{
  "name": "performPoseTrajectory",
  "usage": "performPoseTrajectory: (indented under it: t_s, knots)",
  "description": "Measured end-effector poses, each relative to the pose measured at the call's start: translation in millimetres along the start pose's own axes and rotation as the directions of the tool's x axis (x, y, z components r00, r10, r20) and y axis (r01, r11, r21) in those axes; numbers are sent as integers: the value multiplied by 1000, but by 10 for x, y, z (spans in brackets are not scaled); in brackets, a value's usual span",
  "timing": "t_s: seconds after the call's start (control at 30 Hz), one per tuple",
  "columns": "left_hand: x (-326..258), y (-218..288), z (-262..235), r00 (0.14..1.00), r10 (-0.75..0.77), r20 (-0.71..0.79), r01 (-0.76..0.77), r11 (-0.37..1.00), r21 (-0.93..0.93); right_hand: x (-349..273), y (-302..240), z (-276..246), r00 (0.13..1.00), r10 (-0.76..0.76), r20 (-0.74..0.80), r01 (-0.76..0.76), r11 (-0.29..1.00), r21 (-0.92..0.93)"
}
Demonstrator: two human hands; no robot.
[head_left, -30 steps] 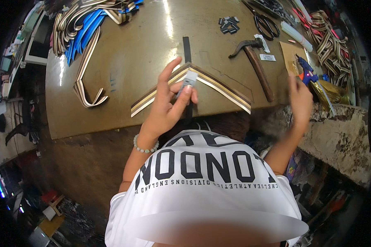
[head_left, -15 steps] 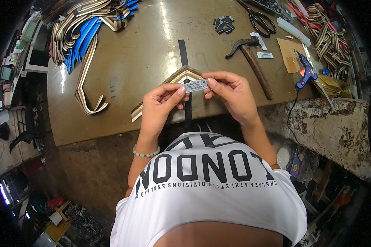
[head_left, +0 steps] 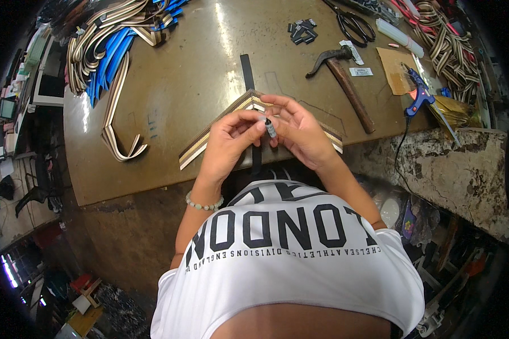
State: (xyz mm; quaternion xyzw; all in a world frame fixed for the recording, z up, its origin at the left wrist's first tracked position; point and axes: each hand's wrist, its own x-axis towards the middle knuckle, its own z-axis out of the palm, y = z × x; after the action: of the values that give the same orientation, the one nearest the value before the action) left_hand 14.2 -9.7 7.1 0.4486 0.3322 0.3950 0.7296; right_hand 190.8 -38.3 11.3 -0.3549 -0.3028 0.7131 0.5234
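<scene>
Left hand and right hand raised together just above the near edge of the brown workbench, both closed narrowly — fingertips pinching one small flat label, pale with a dark end, held between them. Directly beneath, the V-shaped striped strap piece in cream, gold and brown, apex pointing toward the far edge, with a narrow black strip crossing under its apex.

Best handled by the label's edges only, fingertips clear of any face meant to bond; likely worth squaring it to the apex before lowering, since a tilted placement would show against the stripes.

Toward the far right of the bench: a wooden-handled claw hammer, black-handled scissors, a heap of small black clips, two small white tags. At the right edge, a blue glue gun with an orange trigger beside a brown card sheet — its cord hanging over the side. At the far left corner, a pile of striped and blue strap lengths; one looped striped strap lying apart, nearer the left edge.
</scene>
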Motion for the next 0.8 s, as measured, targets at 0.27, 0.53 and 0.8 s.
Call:
performPoseTrajectory:
  t_s: [0.27, 0.53, 0.8]
  knots:
    - [-99, 152, 9, 985, 32, -171, 26, 945, 327, -25, -124, -60, 999, -47, 16, 49, 931, -361]
    - [-126, 156, 41, 973, 20, -229, 68, 925, 373, -25, -51, -5, 994, -99, -53, 81, 958, -273]
    - [29, 103, -51, 965, 28, -262, 107, 868, 486, 135, -60, -33, 989, -11, -148, -63, 873, -484]
